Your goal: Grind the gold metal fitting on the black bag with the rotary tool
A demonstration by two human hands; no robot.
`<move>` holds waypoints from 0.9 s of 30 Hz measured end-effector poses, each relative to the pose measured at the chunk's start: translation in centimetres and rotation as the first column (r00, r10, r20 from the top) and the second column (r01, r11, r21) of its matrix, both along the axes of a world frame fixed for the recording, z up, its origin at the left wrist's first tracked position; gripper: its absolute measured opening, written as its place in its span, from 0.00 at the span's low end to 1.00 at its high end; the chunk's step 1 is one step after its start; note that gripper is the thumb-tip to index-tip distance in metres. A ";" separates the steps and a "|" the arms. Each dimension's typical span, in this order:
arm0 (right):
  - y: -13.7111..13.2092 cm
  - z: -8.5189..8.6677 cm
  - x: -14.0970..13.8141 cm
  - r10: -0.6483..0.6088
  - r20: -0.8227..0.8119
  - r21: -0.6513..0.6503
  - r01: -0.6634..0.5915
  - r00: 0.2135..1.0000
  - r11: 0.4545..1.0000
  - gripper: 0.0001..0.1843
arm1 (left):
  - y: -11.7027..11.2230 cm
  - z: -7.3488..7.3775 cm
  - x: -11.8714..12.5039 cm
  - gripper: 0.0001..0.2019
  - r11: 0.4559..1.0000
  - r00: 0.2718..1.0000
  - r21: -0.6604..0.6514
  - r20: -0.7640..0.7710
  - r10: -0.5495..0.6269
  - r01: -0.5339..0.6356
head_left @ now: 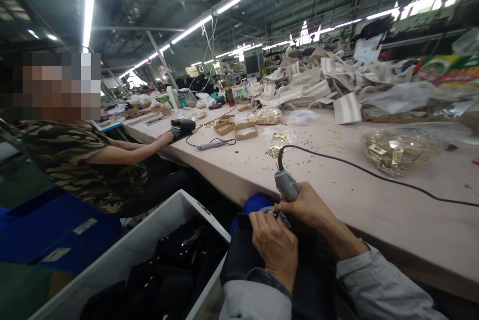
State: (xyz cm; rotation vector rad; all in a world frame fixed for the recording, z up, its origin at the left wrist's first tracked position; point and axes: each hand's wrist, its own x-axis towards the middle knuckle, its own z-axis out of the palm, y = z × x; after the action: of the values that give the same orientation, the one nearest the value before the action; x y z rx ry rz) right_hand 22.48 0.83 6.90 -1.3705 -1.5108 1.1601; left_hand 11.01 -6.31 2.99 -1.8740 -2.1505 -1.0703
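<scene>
My right hand [309, 206] is closed around a grey corded power tool, like a small electric screwdriver [287, 185], whose cable end points up and whose tip is hidden by my fingers. Close against it, my left hand [275, 242] pinches a small gold-coloured metal fitting [276, 211]. A bit of clear plastic shows beside the fitting. Under both hands, a black leather-like piece [239, 255] lies across my lap; whether the fitting is attached to it I cannot tell.
On the pink-covered table [299, 170] lie a bag of gold fittings [396, 153], scattered small parts, small cardboard boxes [245, 131] and another grey corded tool [211, 145]. A white bin [123, 255] of black pieces stands at my left. A co-worker [86, 160] sits beyond it.
</scene>
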 end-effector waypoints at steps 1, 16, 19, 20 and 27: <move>0.0 0.0 0.0 0.006 -0.002 -0.001 -0.006 1.000 1.000 0.11 | 0.0 -0.1 0.1 0.07 1.000 1.000 0.003 0.002 0.009 -0.009; -0.2 0.0 -0.5 0.012 -0.003 0.032 -0.012 1.000 0.999 0.10 | 0.2 -0.8 -1.6 0.11 0.981 0.965 0.189 0.247 -0.088 0.042; -0.5 0.3 -0.8 -0.002 0.030 0.034 0.001 1.000 0.999 0.09 | 0.4 -1.0 -1.5 0.12 0.974 0.951 0.223 0.291 -0.104 0.038; -0.6 0.3 -0.8 -0.014 0.043 0.035 0.012 0.999 0.999 0.09 | 0.4 -1.0 -1.4 0.12 0.973 0.948 0.230 0.301 -0.105 0.035; -0.7 0.1 -1.5 -0.035 0.086 0.078 0.029 0.996 0.997 0.09 | 0.6 -0.5 -0.8 0.09 0.957 0.968 0.290 0.237 -0.084 0.012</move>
State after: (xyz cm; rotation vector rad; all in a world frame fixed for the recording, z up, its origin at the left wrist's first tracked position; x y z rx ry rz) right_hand 20.94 0.13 7.00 -1.4042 -1.5728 1.0236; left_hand 10.26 -5.70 2.50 -1.7461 -1.9382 -1.6062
